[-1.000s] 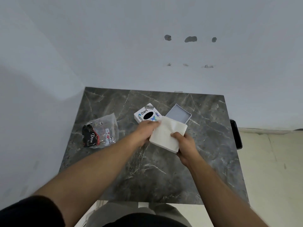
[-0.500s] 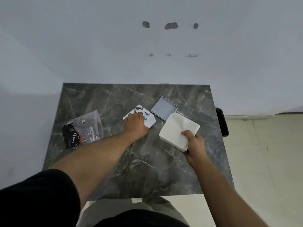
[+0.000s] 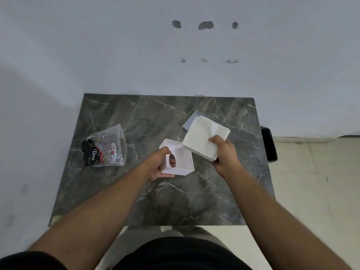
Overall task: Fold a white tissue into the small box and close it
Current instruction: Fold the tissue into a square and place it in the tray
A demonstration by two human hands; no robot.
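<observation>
Head view: left hand [image 3: 155, 166] clamped on open white box [image 3: 178, 159]; right hand [image 3: 224, 152] pinching folded tissue stack [image 3: 202, 139].

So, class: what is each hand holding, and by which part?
The left hand grips the white box by its holed side wall. The right hand pinches the folded tissue at its near right edge.

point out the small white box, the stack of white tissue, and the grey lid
small white box [image 3: 183, 162], head view, inner floor.
white tissue [image 3: 202, 137], head view, top sheet.
grey lid [image 3: 190, 122], head view, exposed corner.
</observation>
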